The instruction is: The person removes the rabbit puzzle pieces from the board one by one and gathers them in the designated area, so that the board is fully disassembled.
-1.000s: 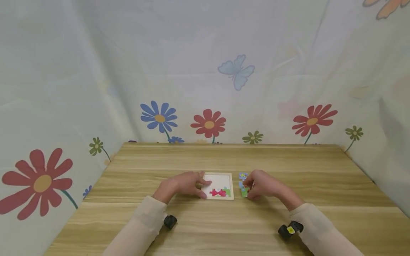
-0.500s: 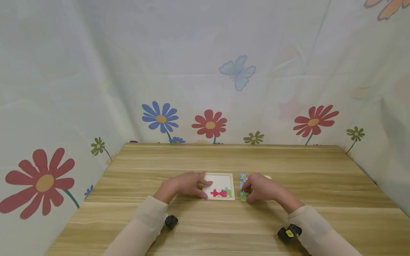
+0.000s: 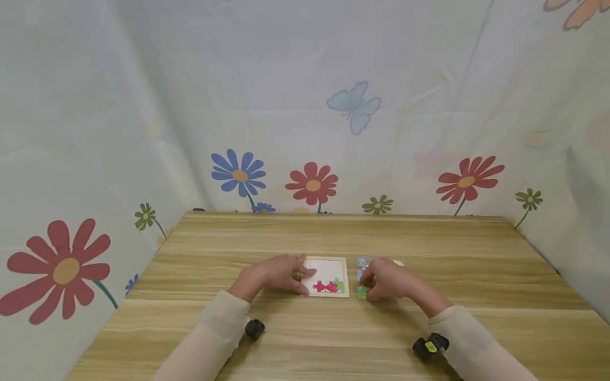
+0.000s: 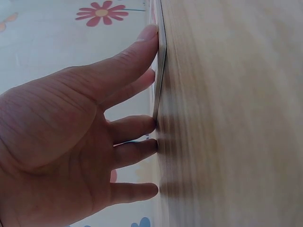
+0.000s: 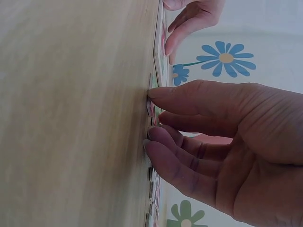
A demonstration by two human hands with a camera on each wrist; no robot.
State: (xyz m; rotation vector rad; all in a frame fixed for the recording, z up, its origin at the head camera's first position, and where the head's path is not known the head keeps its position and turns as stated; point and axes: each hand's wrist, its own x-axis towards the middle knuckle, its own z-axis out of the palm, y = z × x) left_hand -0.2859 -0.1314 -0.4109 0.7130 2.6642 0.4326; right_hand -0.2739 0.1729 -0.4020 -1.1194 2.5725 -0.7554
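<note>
A small square puzzle tray [image 3: 347, 278] lies on the table, with joined pink-and-green puzzle pieces [image 3: 329, 286] in its near right corner. At its left side my left hand [image 3: 278, 272] steadies it, thumb and fingers spread along the edge. Just right of the tray, my right hand [image 3: 393, 278] has thumb and index finger on a green-and-blue puzzle piece [image 3: 362, 292], pinching it flat at the table. In the right wrist view the thumb and index finger meet that piece's edges; the other fingers are bent beside it. My right hand hides part of the piece.
A blue puzzle piece with a yellow flower [image 3: 363, 261] lies beyond the pinched one. Another piece with yellow [image 3: 398, 263] shows behind the right hand. More pieces [image 5: 152, 184] lie past the right fingers. A flower-print cloth [image 3: 267, 106] hangs behind the wooden table [image 3: 310, 338].
My right hand has shifted slightly toward me, bringing the green-and-blue piece a little nearer, and a yellow piece behind it has come into sight. The left hand keeps its place on the tray.
</note>
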